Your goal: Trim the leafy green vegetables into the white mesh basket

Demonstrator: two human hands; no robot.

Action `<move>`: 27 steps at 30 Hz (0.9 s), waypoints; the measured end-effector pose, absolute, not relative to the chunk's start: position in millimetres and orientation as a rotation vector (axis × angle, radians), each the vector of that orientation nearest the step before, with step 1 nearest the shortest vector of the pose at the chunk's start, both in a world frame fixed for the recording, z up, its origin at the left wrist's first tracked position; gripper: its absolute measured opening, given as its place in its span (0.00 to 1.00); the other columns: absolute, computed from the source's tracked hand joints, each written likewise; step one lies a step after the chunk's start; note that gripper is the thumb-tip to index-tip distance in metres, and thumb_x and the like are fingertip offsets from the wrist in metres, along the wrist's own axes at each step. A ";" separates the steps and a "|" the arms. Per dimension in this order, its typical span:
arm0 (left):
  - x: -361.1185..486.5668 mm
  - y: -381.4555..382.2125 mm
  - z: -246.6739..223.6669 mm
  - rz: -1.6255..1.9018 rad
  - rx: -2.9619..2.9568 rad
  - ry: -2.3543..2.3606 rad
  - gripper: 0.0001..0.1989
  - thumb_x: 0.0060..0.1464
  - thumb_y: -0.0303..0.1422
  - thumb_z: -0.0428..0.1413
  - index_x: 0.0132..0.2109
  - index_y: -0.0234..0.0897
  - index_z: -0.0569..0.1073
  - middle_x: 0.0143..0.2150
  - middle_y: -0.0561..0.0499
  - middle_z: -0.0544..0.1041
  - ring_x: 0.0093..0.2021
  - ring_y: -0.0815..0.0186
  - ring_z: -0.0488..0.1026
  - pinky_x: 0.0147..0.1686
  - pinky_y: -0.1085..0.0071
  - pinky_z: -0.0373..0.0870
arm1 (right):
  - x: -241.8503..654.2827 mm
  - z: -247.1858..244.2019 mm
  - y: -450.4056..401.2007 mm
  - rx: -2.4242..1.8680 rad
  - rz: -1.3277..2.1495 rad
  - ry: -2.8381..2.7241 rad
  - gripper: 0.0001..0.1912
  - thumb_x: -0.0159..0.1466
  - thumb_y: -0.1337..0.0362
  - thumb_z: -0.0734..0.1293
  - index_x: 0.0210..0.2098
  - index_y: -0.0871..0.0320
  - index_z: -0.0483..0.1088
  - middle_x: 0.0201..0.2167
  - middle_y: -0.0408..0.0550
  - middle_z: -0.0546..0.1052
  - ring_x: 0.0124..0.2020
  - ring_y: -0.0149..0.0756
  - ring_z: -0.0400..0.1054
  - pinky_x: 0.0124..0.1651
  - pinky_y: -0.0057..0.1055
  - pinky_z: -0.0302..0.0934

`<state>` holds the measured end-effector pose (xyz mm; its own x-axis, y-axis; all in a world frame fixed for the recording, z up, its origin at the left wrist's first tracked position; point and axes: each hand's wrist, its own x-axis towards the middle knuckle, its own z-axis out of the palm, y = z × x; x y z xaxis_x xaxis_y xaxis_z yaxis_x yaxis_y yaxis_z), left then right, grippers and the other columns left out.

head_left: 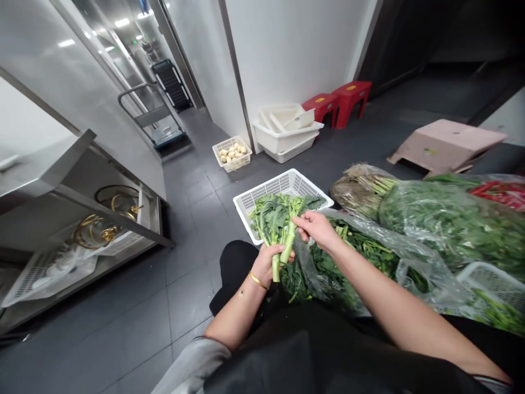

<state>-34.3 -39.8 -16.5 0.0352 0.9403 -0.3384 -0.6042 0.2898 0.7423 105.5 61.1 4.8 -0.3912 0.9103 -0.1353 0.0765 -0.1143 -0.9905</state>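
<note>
My left hand (268,261) is wrapped round the thick pale stems of a bunch of leafy greens (274,219), with a gold bangle on that wrist. The leaves point away from me, over the near side of a white slotted basket (283,179). My right hand (314,229) has its fingers pinched at one thick stem on the bunch's right side; whether they grip the stem or a leaf is partly hidden. Under my right forearm an open clear plastic bag (365,221) holds more dark leafy greens (369,249).
Bagged greens (435,219), spring onions (365,189) and red chillies (502,194) lie to the right. Ahead stand a small basket of pale vegetables (233,156), stacked white tubs (283,137), red stools (353,98) and a pink stool (447,142). A steel shelf (135,230) lines the left; a trolley (158,117) stands beyond.
</note>
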 end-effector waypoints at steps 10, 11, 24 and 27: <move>-33.2 -24.3 -2.6 1.468 0.406 1.026 0.13 0.34 0.27 0.60 0.32 0.28 0.70 0.26 0.48 0.73 0.24 0.70 0.69 0.26 0.73 0.65 | 123.7 -7.0 0.5 -0.651 0.341 -2.318 0.11 0.64 0.65 0.57 0.32 0.57 0.70 0.25 0.47 0.73 0.27 0.32 0.67 0.32 0.28 0.58; -41.3 -24.7 -1.6 1.447 0.378 0.999 0.13 0.34 0.28 0.60 0.31 0.27 0.71 0.26 0.47 0.73 0.24 0.70 0.68 0.27 0.73 0.65 | 129.4 -9.8 -5.9 -0.598 0.423 -2.441 0.10 0.64 0.65 0.58 0.35 0.57 0.71 0.26 0.47 0.73 0.28 0.32 0.68 0.32 0.28 0.58; -34.1 -43.8 -14.6 1.276 0.517 0.902 0.17 0.36 0.31 0.62 0.36 0.28 0.72 0.29 0.45 0.74 0.27 0.66 0.71 0.30 0.68 0.66 | 97.9 30.6 43.0 -1.222 1.315 -1.756 0.20 0.55 0.47 0.66 0.20 0.57 0.64 0.09 0.39 0.63 0.12 0.30 0.59 0.20 0.28 0.56; -30.2 -37.4 -9.3 1.400 0.537 1.003 0.16 0.35 0.29 0.63 0.35 0.29 0.71 0.26 0.48 0.73 0.23 0.68 0.70 0.27 0.70 0.66 | 97.3 17.6 29.8 -1.189 0.843 -1.818 0.16 0.59 0.54 0.64 0.21 0.58 0.66 0.16 0.46 0.70 0.21 0.35 0.66 0.28 0.31 0.62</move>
<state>-30.2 -37.4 -9.3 -0.1223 0.9587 -0.2566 -0.5516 0.1493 0.8207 97.3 29.8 17.6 -0.2488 0.9345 0.2545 0.4099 0.3397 -0.8465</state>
